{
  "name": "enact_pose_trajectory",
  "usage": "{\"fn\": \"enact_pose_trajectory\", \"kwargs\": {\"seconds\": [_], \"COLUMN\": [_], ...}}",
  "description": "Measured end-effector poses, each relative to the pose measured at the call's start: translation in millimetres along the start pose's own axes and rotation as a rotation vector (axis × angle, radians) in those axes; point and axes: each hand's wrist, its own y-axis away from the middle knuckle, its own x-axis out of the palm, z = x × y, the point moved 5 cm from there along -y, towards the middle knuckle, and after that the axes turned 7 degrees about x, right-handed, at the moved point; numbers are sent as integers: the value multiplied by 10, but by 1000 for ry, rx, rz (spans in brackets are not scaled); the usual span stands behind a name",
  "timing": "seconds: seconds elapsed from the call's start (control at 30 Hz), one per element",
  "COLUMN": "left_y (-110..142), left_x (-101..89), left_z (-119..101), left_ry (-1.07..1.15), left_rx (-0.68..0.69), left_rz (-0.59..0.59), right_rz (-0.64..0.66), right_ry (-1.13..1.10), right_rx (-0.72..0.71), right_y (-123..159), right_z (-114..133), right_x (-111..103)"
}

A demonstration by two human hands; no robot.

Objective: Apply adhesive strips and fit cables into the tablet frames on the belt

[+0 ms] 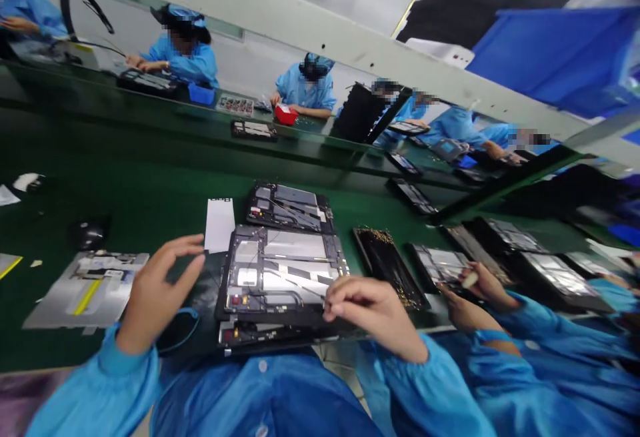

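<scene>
In front of me lies an opened tablet point(295, 260), its silver battery plates and black inner parts facing up. It rests on a second opened tablet point(250, 337), whose near edge shows. My left hand point(160, 287) is raised to the left of them, fingers spread and thumb apart, holding nothing. At the tablet's near right corner, my right hand point(377, 310) has its fingers curled and pressed together. Whatever may be between those fingertips is too small to make out. Behind lies another opened tablet point(287, 205), and a white card point(219, 225) is beside it.
To the left lie a silver sheet point(55, 303) with a yellow strip and a dark object point(90, 231). On the right stands a black tray point(385, 263) of gold-tipped parts. A co-worker's hands point(475, 303) handle another tablet point(443, 265). Several people sit across the bench.
</scene>
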Motion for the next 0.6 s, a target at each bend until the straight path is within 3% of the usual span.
{"fn": "enact_pose_trajectory", "kwargs": {"seconds": [0.1,0.23,0.4,0.6], "left_y": [465,664,625,629], "left_x": [46,336,540,570], "left_z": [-504,-833,-962,-961], "left_ry": [16,-50,-89,-71], "left_rx": [176,437,626,625], "left_rz": [5,87,117,134], "right_rz": [-95,-235,-423,-429], "right_ry": [-24,165,453,596], "right_rx": [16,-130,-402,-412], "right_y": [387,514,425,363], "right_z": [-300,-345,-272,-337], "right_x": [220,467,636,728]}}
